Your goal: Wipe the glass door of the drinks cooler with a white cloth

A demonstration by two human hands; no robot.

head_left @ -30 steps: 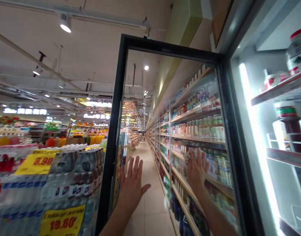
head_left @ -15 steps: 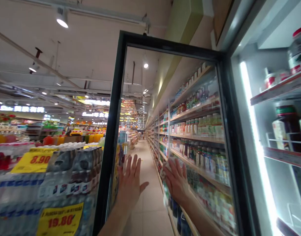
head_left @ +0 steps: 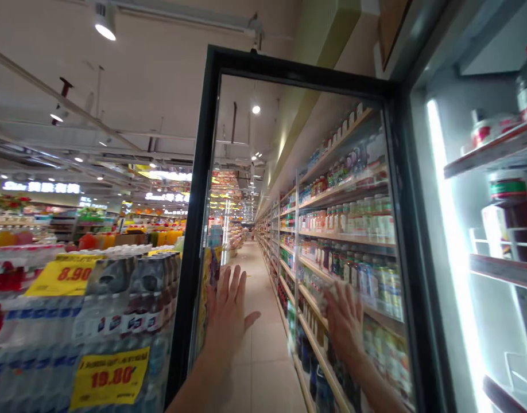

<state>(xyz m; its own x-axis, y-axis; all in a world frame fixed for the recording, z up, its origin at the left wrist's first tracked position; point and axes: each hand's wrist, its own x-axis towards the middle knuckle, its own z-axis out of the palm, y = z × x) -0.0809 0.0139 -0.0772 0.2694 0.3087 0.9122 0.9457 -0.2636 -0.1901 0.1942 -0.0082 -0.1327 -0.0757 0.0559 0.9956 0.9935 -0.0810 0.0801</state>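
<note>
The left hand [head_left: 227, 312], fingers spread wide, is resting near the free edge of the tall glass cooler door [head_left: 298, 71], while the right hand [head_left: 346, 318], nearer the hinged edge, is holding what seems a pale cloth [head_left: 324, 300] under flattened fingers.

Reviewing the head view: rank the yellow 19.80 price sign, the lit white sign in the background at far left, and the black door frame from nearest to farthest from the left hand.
From the left hand:
1. Black door frame: its upright stands just left.
2. Yellow 19.80 price sign: lower left, beyond the frame.
3. Lit white sign: far left, background.
</note>
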